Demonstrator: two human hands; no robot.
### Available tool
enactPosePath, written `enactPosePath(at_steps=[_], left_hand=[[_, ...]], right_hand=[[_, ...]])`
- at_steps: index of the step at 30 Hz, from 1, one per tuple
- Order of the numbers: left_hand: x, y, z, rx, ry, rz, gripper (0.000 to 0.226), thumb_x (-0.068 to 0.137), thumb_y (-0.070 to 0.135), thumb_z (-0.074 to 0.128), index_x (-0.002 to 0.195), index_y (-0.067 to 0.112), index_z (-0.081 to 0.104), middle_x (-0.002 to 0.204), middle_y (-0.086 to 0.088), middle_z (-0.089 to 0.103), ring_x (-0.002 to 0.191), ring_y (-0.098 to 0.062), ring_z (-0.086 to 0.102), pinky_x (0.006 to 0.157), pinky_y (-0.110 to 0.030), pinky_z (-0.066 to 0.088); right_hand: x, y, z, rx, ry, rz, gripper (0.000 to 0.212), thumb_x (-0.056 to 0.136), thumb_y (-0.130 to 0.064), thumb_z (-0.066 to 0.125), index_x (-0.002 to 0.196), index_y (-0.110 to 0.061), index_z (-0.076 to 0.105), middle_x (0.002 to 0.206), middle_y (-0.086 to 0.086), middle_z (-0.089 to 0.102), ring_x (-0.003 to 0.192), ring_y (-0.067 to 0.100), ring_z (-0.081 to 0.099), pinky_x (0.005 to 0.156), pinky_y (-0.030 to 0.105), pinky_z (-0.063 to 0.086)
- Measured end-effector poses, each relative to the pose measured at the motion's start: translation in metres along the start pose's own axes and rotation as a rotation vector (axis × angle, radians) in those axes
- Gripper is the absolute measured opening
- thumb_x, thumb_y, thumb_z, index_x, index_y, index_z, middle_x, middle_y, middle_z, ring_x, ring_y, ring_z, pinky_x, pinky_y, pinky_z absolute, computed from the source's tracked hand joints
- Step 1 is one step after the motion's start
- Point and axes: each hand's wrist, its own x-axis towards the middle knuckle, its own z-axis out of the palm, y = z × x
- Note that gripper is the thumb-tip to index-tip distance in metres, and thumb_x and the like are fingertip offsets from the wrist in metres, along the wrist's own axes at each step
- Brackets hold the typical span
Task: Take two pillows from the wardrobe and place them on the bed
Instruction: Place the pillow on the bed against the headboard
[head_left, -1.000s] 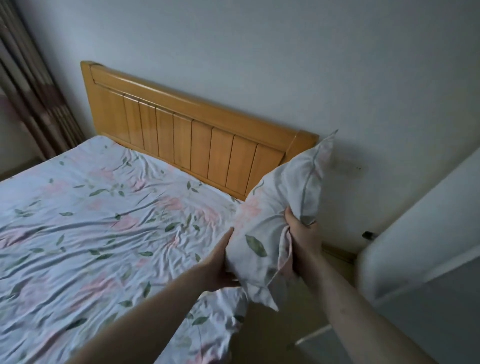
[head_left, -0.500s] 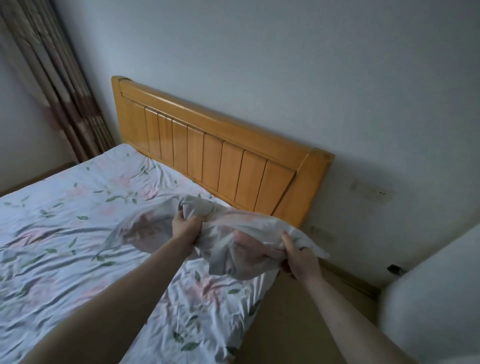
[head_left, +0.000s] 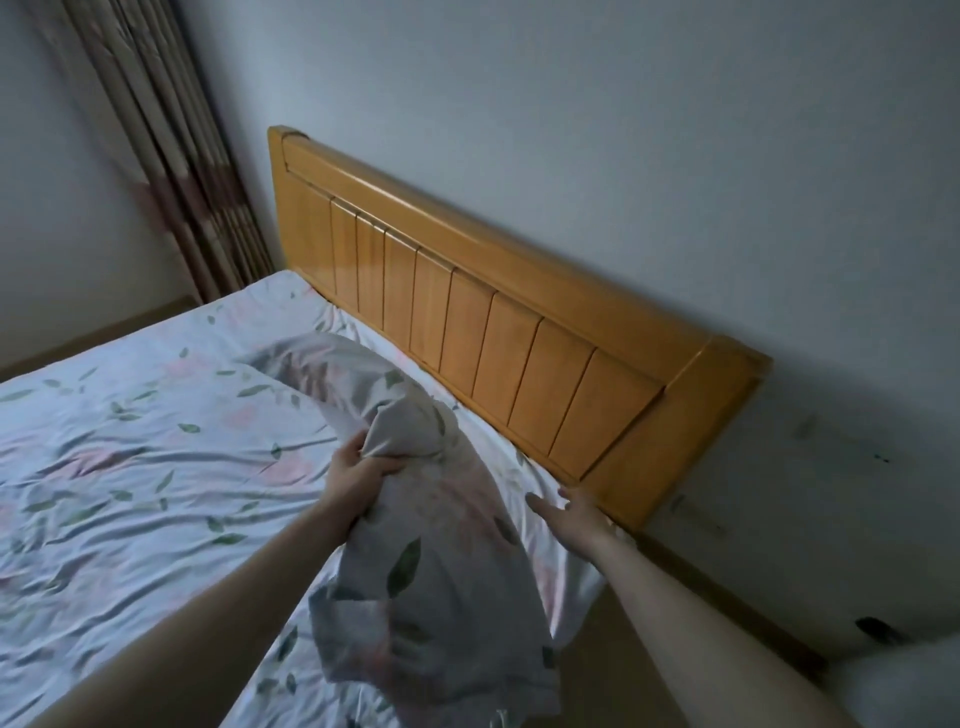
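At the head end of the bed (head_left: 130, 467), close to the wooden headboard (head_left: 519, 332), one pillow (head_left: 415, 519) in a leaf-and-flower printed case is visible. It runs from the sheet just in front of the headboard slats down to the near mattress edge, with its lower end overhanging that edge. The left hand (head_left: 358, 478) is clenched on a bunched fold of the pillow's upper middle section. The right hand (head_left: 576, 519) is spread, fingers extended and apart, gripping nothing, just beside the pillow's right edge and close to the near corner post of the headboard. The bed carries one matching printed sheet, heavily creased. One striped curtain (head_left: 171, 156) hangs in the far corner beside the headboard.
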Motion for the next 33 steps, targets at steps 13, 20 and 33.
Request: enactPosePath(at_steps=[13,20,33], left_hand=[[0.079,-0.019,0.016,-0.007,-0.093,-0.040,0.052,0.062,0.010,0.077,0.109,0.031,0.071,0.101,0.008,0.076,0.093,-0.007,0.071,0.072,-0.020,0.055],[0.112,-0.066,0.014,0.168,-0.029,-0.186,0.067,0.053,0.027,0.082,0.117,0.015,0.067,0.106,-0.001,0.077,0.095,-0.015,0.074,0.083,-0.037,0.061],[0.227,-0.196,0.082,0.263,0.116,-0.344,0.064,0.064,0.016,0.089,0.117,0.026,0.055,0.112,0.002,0.069,0.095,-0.016,0.069,0.079,-0.028,0.060]], right_hand=[[0.121,-0.015,0.022,0.439,-0.353,0.218,0.068,0.079,-0.064,0.073,0.130,-0.019,0.070,0.121,0.008,0.075,0.114,0.034,0.069,0.104,0.047,0.054],[0.199,-0.064,0.014,0.312,-0.032,-0.067,0.051,0.087,-0.029,0.075,0.135,-0.016,0.065,0.126,0.005,0.070,0.114,0.029,0.066,0.102,0.044,0.055],[0.383,-0.067,0.045,-0.022,-0.008,-0.351,0.065,0.096,-0.028,0.068,0.155,-0.024,0.042,0.156,-0.004,0.047,0.145,0.023,0.044,0.120,0.038,0.037]])
